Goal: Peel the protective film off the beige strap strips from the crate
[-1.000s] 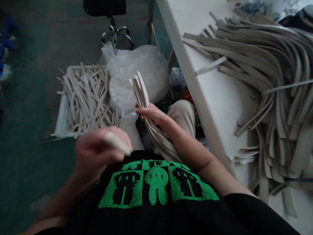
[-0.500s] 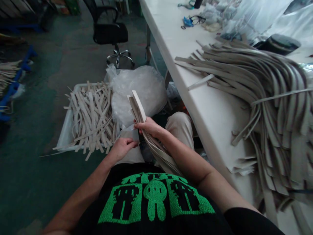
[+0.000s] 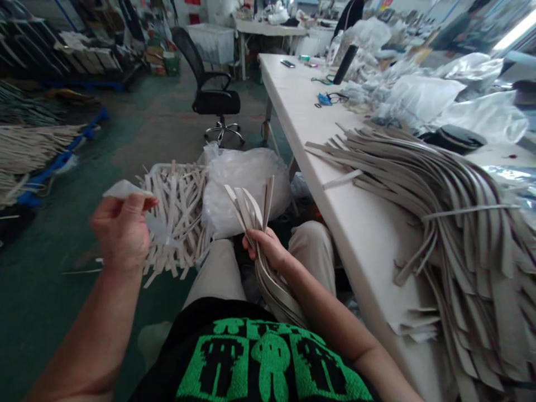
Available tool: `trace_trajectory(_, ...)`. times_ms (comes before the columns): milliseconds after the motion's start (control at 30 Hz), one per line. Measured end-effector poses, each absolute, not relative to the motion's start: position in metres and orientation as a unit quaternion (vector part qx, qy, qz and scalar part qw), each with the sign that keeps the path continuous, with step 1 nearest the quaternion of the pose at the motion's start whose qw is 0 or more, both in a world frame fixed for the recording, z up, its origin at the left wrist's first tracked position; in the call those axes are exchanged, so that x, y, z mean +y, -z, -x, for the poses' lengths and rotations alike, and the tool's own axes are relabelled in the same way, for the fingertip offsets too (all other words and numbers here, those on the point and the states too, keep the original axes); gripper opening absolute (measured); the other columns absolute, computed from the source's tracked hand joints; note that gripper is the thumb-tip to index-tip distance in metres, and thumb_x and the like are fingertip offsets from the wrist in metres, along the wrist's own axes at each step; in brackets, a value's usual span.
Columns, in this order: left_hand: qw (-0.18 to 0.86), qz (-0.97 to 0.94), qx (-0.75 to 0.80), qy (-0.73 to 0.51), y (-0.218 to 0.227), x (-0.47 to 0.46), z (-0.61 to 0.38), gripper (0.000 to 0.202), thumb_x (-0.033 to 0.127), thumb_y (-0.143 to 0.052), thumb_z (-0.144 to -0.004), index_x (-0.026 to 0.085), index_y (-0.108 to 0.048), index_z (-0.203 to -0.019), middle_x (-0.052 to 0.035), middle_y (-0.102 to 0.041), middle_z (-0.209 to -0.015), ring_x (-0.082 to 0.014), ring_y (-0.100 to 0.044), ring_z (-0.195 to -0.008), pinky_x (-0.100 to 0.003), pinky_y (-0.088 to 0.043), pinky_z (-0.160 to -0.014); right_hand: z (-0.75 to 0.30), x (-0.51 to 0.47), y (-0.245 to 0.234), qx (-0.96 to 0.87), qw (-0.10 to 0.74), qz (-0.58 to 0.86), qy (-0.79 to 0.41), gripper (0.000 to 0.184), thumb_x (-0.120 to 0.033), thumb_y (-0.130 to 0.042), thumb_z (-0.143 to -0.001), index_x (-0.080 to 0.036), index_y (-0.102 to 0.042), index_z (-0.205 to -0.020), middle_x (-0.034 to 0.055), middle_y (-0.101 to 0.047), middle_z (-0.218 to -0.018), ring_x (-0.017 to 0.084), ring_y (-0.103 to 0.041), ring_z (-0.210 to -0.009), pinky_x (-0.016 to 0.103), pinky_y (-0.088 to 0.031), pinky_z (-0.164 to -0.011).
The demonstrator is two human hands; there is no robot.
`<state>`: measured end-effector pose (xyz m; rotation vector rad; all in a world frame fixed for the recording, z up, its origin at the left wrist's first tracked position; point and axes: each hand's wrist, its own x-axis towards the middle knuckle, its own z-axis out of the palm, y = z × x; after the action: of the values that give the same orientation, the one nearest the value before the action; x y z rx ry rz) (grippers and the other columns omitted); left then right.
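Note:
My right hand [image 3: 268, 248] is closed round a bundle of beige flat strips [image 3: 253, 209] above my lap. Their upper ends fan apart, and the lower lengths bend down along my forearm. Raised out to the left, my left hand [image 3: 125, 229] pinches a thin, whitish see-through piece of plastic film [image 3: 125, 188]. Part of the film hangs below the fingers, in front of a white bin [image 3: 161, 166] heaped with short strip pieces [image 3: 178, 201]. A large pile of long beige strips [image 3: 419, 162], tied with a pale band, lies on the table at my right.
The white table [image 3: 293, 106] runs along my right side, with scissors [image 3: 324, 81], a black cylinder [image 3: 345, 64] and plastic bags [image 3: 419, 100] on it. A full plastic bag [image 3: 247, 178] sits on the floor ahead, before a black office chair [image 3: 218, 100]. Blue pallets [image 3: 94, 120] stand left.
My left hand has moved from beside the bundle out to the left and up, carrying the plastic film. The strip ends in my right hand have spread apart. My view has tilted up.

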<state>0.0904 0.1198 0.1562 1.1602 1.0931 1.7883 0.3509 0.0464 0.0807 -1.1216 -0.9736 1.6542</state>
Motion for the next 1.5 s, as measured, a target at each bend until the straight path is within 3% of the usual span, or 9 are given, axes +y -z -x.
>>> trace_trajectory(67, 0.386, -0.445, 0.439, -0.678, -0.151, 0.115, -0.099, 0.022, 0.038, -0.088, -0.072, 0.023, -0.072, -0.071, 0.01, -0.074, -0.069, -0.0093, -0.068, -0.067, -0.03, -0.056, -0.076, -0.35, 0.044, -0.083, -0.402, 0.44, 0.454, -0.662, 0.042, -0.053, -0.063, -0.079, -0.016, -0.063, -0.061, 0.001, -0.055, -0.049, 0.011, -0.048, -0.039, 0.022, -0.038, -0.04)
trace_trajectory(200, 0.536, -0.338, 0.505, -0.586, -0.111, 0.105, -0.119, 0.046, 0.051, -0.096, -0.049, 0.017, -0.074, -0.071, -0.0012, -0.076, -0.073, -0.0139, -0.069, -0.065, -0.027, -0.057, -0.067, -0.35, 0.039, -0.083, -0.412, 0.411, 0.438, -0.685, 0.044, -0.055, -0.063, -0.081, -0.016, -0.062, -0.062, 0.0026, -0.058, -0.053, 0.012, -0.049, -0.039, 0.022, -0.037, -0.038)
trace_trajectory(433, 0.617, -0.276, 0.518, -0.525, -0.08, 0.108, -0.125, 0.052, 0.052, -0.095, -0.05, 0.014, -0.074, -0.079, -0.0069, -0.076, -0.079, -0.0156, -0.069, -0.069, -0.026, -0.053, -0.065, -0.35, 0.025, -0.093, -0.475, 0.351, 0.448, -0.671, 0.047, -0.059, -0.063, -0.083, -0.02, -0.057, -0.059, 0.0013, -0.054, -0.052, 0.012, -0.049, -0.039, 0.024, -0.04, -0.039)
trace_trajectory(633, 0.626, -0.25, 0.515, -0.531, -0.079, 0.115, -0.113, 0.052, 0.05, -0.098, -0.043, 0.014, -0.074, -0.072, -0.0064, -0.076, -0.076, -0.0143, -0.067, -0.067, -0.024, -0.052, -0.062, -0.347, 0.018, -0.091, -0.556, 0.31, 0.478, -0.605, 0.028, -0.043, -0.064, -0.085, -0.021, -0.054, -0.071, -0.0004, -0.057, -0.056, 0.014, -0.053, -0.045, 0.024, -0.042, -0.044)
trace_trajectory(800, 0.632, -0.259, 0.509, -0.524, -0.075, 0.115, -0.11, 0.052, 0.051, -0.098, -0.042, 0.015, -0.074, -0.07, -0.0072, -0.076, -0.075, -0.0159, -0.068, -0.064, -0.026, -0.053, -0.061, -0.343, 0.02, -0.085, -0.595, 0.281, 0.484, -0.576, 0.018, -0.034, -0.061, -0.084, -0.022, -0.051, -0.076, -0.0013, -0.056, -0.059, 0.015, -0.053, -0.051, 0.024, -0.042, -0.049)
trace_trajectory(1200, 0.646, -0.274, 0.511, -0.496, -0.074, 0.117, -0.107, 0.04, 0.041, -0.095, -0.052, 0.013, -0.072, -0.07, -0.0043, -0.072, -0.068, -0.0149, -0.066, -0.06, -0.026, -0.055, -0.062, -0.344, 0.024, -0.078, -0.651, 0.227, 0.494, -0.529, 0.01, -0.03, -0.057, -0.087, -0.021, -0.053, -0.084, -0.0005, -0.058, -0.069, 0.016, -0.054, -0.061, 0.024, -0.041, -0.054)
trace_trajectory(1500, 0.576, -0.384, 0.568, -0.445, -0.077, 0.109, -0.092, 0.037, 0.046, -0.09, -0.058, 0.013, -0.078, -0.071, -0.0073, -0.075, -0.07, -0.0192, -0.067, -0.065, -0.027, -0.053, -0.062, -0.346, 0.027, -0.082, -0.7, 0.146, 0.516, -0.472, 0.008, -0.026, -0.059, -0.085, -0.02, -0.058, -0.09, 0.0022, -0.065, -0.078, 0.017, -0.057, -0.068, 0.025, -0.039, -0.06)
